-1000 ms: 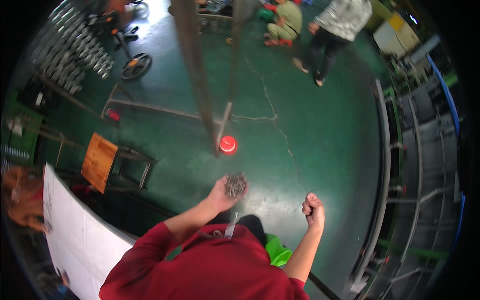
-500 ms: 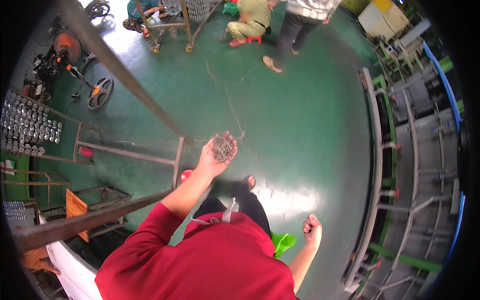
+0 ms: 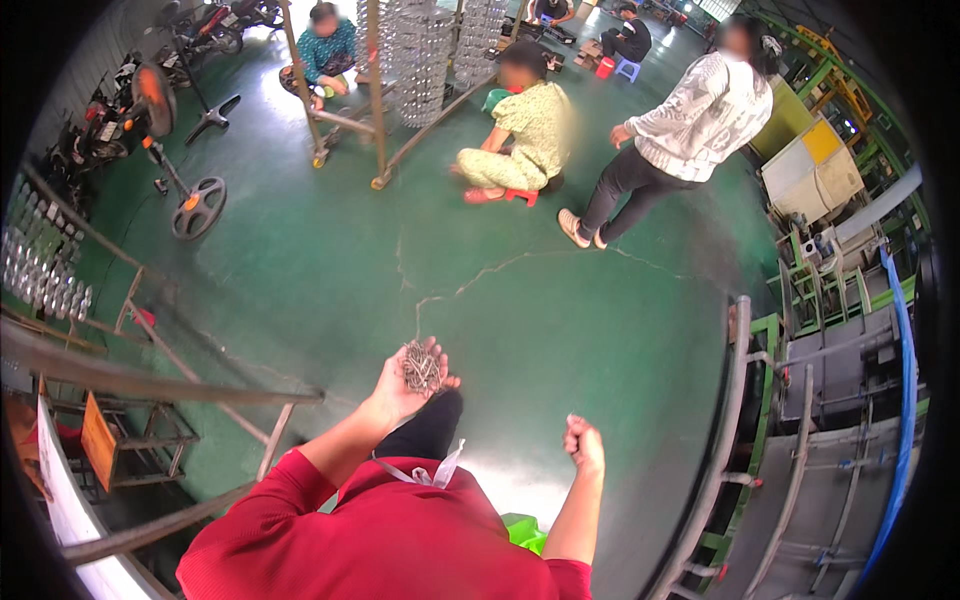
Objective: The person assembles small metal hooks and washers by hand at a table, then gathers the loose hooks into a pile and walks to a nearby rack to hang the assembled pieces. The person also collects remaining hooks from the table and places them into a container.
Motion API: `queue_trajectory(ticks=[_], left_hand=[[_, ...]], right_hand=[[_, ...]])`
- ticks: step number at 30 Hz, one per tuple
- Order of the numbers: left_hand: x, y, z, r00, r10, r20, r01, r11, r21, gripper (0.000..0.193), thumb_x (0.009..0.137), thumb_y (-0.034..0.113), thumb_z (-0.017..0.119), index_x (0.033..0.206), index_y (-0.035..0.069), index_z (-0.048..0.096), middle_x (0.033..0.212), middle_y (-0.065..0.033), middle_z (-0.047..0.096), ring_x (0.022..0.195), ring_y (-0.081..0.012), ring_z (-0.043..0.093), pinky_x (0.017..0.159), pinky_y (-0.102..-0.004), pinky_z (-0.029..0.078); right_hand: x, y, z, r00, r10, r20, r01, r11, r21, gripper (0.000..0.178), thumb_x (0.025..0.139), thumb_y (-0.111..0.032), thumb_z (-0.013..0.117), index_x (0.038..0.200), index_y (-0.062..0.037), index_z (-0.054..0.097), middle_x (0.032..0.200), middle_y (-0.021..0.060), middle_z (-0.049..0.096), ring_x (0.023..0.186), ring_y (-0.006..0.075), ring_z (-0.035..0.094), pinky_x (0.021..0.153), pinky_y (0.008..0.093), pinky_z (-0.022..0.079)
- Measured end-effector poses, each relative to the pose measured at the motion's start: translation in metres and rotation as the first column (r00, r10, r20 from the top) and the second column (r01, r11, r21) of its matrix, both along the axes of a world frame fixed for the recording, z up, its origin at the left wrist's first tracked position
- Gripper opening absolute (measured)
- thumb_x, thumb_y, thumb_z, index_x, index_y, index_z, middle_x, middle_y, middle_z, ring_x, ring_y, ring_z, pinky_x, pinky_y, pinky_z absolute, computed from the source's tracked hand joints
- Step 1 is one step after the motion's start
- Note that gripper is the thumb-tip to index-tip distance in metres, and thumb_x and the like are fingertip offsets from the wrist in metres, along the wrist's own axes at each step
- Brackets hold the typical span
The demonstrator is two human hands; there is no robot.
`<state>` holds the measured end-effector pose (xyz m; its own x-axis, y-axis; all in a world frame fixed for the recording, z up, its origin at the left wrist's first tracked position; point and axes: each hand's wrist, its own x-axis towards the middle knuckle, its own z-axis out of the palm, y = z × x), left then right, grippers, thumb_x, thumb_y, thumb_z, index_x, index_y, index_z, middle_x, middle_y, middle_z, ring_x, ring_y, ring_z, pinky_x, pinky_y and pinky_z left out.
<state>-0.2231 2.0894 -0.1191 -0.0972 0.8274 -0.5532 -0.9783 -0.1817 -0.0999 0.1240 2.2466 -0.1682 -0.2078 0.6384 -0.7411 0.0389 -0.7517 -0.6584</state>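
Observation:
Palm up, my left hand (image 3: 393, 393) cups a heap of thin, short metal wire pieces (image 3: 422, 370); their exact kind is too small to tell. Its fingers curl round the side of the heap. My right hand (image 3: 584, 443) is held apart to the right over the green floor (image 3: 640, 340), its fingers closed together. Whatever it pinches now is too small to make out. My red sleeves and a white tie at the waist show below the hands.
A metal frame rack (image 3: 200, 392) stands close on my left. Pipe railings (image 3: 722, 430) run along the right. Ahead, a person in a patterned white top (image 3: 690, 120) stands near a seated person in yellow-green (image 3: 530, 125). Racks of shiny metal parts (image 3: 425, 70) stand farther off.
The view has tilted up and shows more of the room and people ahead. Both hands have shifted left in view. The thin curved wire above my right hand no longer shows clearly.

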Motion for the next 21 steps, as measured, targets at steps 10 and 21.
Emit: queue_trajectory(ticks=[10, 21], left_hand=[[-0.030, 0.371, 0.012, 0.985, -0.170, -0.035, 0.172, 0.983, 0.062, 0.030, 0.094, 0.029, 0.046, 0.105, 0.004, 0.059, 0.096, -0.0099, 0.062, 0.093, -0.0288, 0.059, 0.083, -0.0399, 0.052], [0.046, 0.744, -0.011, 0.921, -0.388, -0.021, 0.387, 0.912, 0.138, 0.034, 0.094, 0.031, 0.046, 0.108, 0.002, 0.057, 0.096, -0.0108, 0.062, 0.092, -0.0288, 0.061, 0.082, -0.0398, 0.052]], right_hand=[[0.105, 0.202, 0.002, 0.922, -0.386, -0.038, 0.366, 0.898, -0.244, 0.025, 0.090, -0.017, 0.055, 0.069, -0.0128, 0.043, 0.058, -0.0040, 0.033, 0.044, 0.0085, 0.025, 0.039, 0.0229, 0.017], [0.136, 0.654, 0.065, 0.990, -0.103, 0.097, 0.095, 0.992, 0.087, 0.025, 0.091, -0.019, 0.056, 0.071, -0.0135, 0.042, 0.058, -0.0052, 0.036, 0.044, 0.0077, 0.028, 0.038, 0.0233, 0.018]])
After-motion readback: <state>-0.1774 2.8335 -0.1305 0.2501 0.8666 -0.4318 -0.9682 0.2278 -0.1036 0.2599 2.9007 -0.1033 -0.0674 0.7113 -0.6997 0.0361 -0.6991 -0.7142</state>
